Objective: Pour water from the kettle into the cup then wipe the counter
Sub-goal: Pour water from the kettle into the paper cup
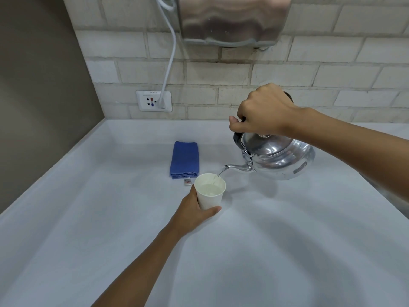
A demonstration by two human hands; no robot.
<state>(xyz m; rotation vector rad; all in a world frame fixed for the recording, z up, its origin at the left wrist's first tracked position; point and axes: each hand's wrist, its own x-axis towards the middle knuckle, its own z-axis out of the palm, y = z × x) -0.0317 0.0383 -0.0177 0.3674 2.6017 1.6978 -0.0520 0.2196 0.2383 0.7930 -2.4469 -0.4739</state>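
Observation:
A shiny metal kettle (280,157) hangs tilted to the left above the white counter (276,251). My right hand (262,110) grips its black handle from above. A thin stream of water runs from the spout into a white paper cup (210,192), which stands upright on the counter and holds some water. My left hand (194,212) wraps around the cup's lower part from the near left side. A folded blue cloth (184,160) lies flat just behind and left of the cup, untouched.
A small white tag (187,181) lies at the cloth's near edge. On the brick wall behind are a socket (153,100) with a white cable (170,63) plugged in and a steel hand dryer (232,18) overhead. A grey wall closes the left side.

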